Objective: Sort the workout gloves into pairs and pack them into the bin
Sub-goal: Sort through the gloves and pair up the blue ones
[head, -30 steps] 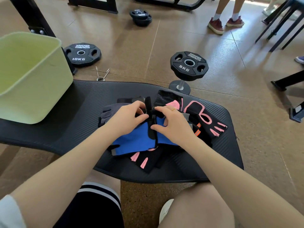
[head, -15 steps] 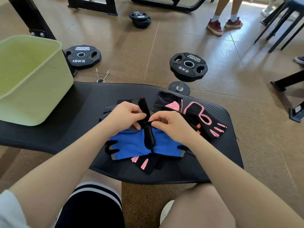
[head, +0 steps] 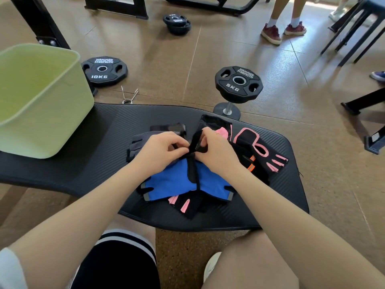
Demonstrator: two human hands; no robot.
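Head view: I see the pale green bin (head: 48, 113) standing at the left end of the black bench (head: 108, 155); what shows of its inside holds nothing. The blue gloves (head: 177, 180) lie stacked mid-bench, atop a black-and-pink glove (head: 185, 205). My left hand (head: 160, 151) and right hand (head: 216, 153) each have their grip pinching the black wrist strap (head: 195, 140) of the blue gloves, pulled upright between them. Another black-and-pink glove (head: 256, 147) and a grey glove (head: 137, 142) lie just beside.
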